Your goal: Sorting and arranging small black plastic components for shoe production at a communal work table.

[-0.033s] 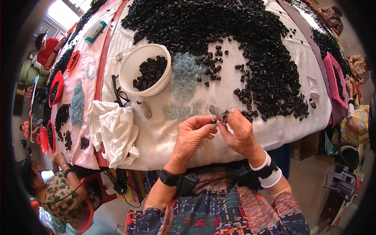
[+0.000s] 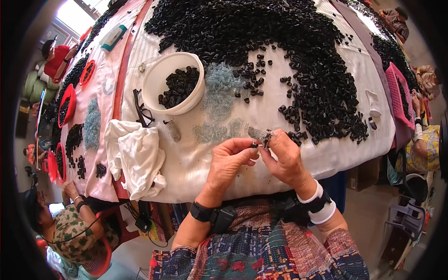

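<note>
My left hand (image 2: 227,161) pinches a small black plastic part (image 2: 254,145) between thumb and fingertips, just above the near part of the table. Close against it, my right hand (image 2: 287,156) has its thumb and fingers drawn together at the part; whatever they grip is too small to make out. A worn grey finger cover (image 2: 259,134) sits on a finger of this hand. Beyond my hands lie a spread of small clear bluish rings (image 2: 219,95) and a large heap of similar black parts (image 2: 252,28). A white bowl (image 2: 148,100) to the left contains more black parts.
Left of my hands lie a crumpled white cloth (image 2: 137,161), black-framed glasses (image 2: 141,109) and a small grey finger cover (image 2: 173,131). A pink basket (image 2: 396,93) stands at the right. Co-workers sit at both sides, one in a patterned shirt (image 2: 77,233) at lower left.
The grey-covered finger of my right hand has tipped slightly downward toward the black part. My left hand has stayed in place.
</note>
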`<state>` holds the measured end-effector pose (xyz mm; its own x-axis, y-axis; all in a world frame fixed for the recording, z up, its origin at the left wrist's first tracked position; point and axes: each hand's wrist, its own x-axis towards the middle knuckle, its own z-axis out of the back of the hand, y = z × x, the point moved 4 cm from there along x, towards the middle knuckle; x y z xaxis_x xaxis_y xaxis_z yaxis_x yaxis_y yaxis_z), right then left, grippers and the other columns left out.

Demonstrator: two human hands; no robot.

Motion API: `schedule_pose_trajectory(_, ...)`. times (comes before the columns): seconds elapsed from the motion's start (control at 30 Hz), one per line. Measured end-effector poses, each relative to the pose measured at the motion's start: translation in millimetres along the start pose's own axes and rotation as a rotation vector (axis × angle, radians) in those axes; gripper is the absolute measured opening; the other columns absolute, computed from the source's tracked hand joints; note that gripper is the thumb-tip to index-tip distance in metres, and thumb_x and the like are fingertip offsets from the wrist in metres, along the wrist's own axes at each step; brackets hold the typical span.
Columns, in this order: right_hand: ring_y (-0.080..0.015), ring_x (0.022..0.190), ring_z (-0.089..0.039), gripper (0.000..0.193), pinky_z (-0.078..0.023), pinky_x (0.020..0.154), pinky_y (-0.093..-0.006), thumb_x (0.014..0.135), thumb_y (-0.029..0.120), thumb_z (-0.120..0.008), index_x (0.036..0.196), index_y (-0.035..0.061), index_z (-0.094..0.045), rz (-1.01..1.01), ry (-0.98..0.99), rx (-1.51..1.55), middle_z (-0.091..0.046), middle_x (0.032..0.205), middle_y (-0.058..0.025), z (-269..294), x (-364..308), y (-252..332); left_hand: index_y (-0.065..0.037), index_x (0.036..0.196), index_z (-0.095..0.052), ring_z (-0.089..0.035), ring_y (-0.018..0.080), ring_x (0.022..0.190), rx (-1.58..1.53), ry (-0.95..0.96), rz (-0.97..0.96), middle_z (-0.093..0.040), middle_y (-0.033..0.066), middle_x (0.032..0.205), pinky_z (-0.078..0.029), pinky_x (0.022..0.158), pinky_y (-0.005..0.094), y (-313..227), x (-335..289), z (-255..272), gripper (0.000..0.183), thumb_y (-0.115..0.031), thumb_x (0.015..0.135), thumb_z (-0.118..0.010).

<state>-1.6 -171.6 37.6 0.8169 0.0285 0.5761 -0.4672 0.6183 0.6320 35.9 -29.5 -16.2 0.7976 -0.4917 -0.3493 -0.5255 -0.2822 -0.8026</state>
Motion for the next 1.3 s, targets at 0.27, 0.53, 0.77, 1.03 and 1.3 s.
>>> schedule_pose_trajectory(0.27, -0.0288, 0.065, -0.051, 0.021, -0.044, 0.056, -0.0352, 0.066, -0.012, -0.062, 0.084, -0.0031, -0.054, -0.085, -0.025, 0.057, -0.051, 0.073, -0.0133, -2.6, 1.0, -2.1, 0.002, 0.101, -0.062, -0.064, 0.0135, 0.077, 0.038, 0.036, -0.005, -0.067, 0.0090, 0.090, -0.053, 0.064, 0.0237, 2.5, 0.9, 2.1, 0.022, -0.006, 0.081, -0.067)
schedule_pose_trajectory(0.53, -0.0271, 0.066, -0.053, 0.021, -0.044, 0.056, -0.0335, 0.067, -0.012, -0.063, 0.084, -0.0027, -0.055, -0.135, -0.029, 0.071, -0.053, 0.074, -0.0122, -5.2, -3.8, -6.2, 0.002, 0.101, -0.062, -0.064, 0.0148, 0.074, 0.005, 0.003, 0.025, -0.066, 0.0093, 0.086, -0.052, 0.063, 0.0248, 1.6, 1.6, 1.7, 0.022, -0.003, 0.081, -0.067)
schedule_pose_trajectory(0.77, -0.0291, 0.071, -0.055, 0.027, -0.047, 0.060, -0.0345, 0.066, -0.013, -0.061, 0.090, -0.0030, -0.057, -0.046, -0.036, 0.005, -0.057, 0.083, -0.0136, -0.9, -3.8, 1.4, 0.002, 0.100, -0.062, -0.064, 0.0137, 0.076, 0.003, 0.013, 0.014, -0.067, 0.0087, 0.088, -0.053, 0.063, 0.0234, 0.9, 1.1, 2.2, 0.022, -0.004, 0.081, -0.068)
schedule_pose_trajectory(1.03, -0.0286, 0.071, -0.056, 0.031, -0.047, 0.061, -0.0345, 0.070, -0.013, -0.060, 0.098, -0.0017, -0.060, -0.101, -0.135, -0.066, -0.059, 0.084, -0.0135, 14.1, -2.7, -11.6, 0.001, 0.100, -0.061, -0.064, 0.0151, 0.076, -0.034, 0.005, 0.037, -0.067, 0.0111, 0.090, -0.053, 0.064, 0.0251, 3.0, 1.5, 5.8, 0.020, -0.002, 0.081, -0.066)
schedule_pose_trajectory(1.3, -0.0314, 0.073, -0.055, 0.024, -0.045, 0.066, -0.0380, 0.068, -0.011, -0.061, 0.091, -0.0021, -0.059, -0.117, -0.120, -0.268, -0.057, 0.078, -0.0148, 18.2, -2.6, -29.5, 0.000, 0.099, -0.061, -0.064, 0.0172, 0.075, -0.072, -0.006, 0.055, -0.067, 0.0136, 0.091, -0.053, 0.065, 0.0264, 4.5, 2.0, 7.5, 0.018, 0.002, 0.081, -0.064)
